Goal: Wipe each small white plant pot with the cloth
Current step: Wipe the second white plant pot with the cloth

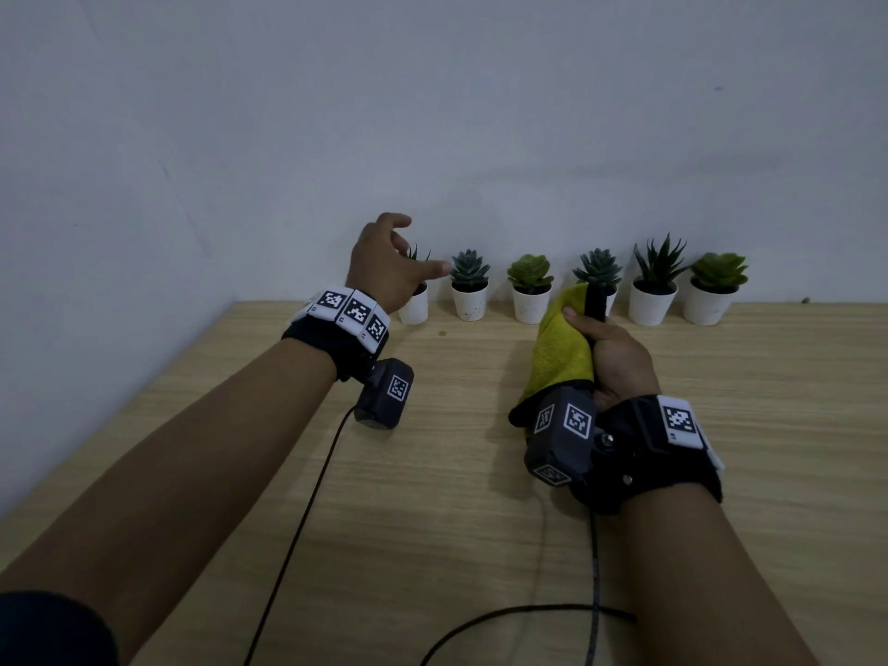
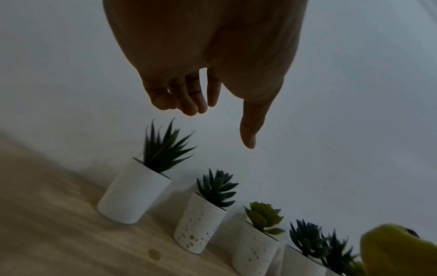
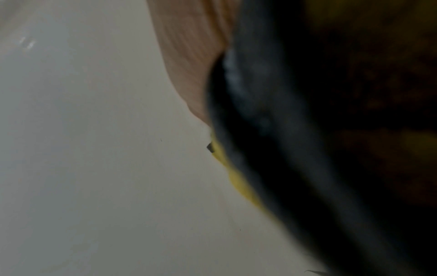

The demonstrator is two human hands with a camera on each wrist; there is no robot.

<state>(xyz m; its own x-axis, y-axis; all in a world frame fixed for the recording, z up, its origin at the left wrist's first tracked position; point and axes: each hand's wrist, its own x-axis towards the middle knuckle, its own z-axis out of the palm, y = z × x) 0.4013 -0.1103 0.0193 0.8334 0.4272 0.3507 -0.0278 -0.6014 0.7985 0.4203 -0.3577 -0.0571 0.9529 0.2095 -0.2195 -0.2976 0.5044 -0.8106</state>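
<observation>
Several small white plant pots stand in a row along the wall at the back of the wooden table (image 1: 480, 473). My left hand (image 1: 408, 252) hovers above the leftmost pot (image 1: 415, 307), fingers relaxed and thumb out, holding nothing. In the left wrist view the left hand (image 2: 212, 115) hangs over that plain pot (image 2: 132, 194), clear of its spiky plant. My right hand (image 1: 610, 348) grips a yellow cloth with a black edge (image 1: 560, 358), bunched and held upright in front of the fourth pot. In the right wrist view the cloth (image 3: 238, 184) fills the right side, blurred.
A speckled pot (image 1: 470, 302) and another (image 1: 531, 305) stand right of the leftmost one; two more pots (image 1: 652, 302) (image 1: 706, 305) stand far right. The wall (image 1: 432, 113) rises directly behind the row. Black cables (image 1: 528, 612) trail across the near table.
</observation>
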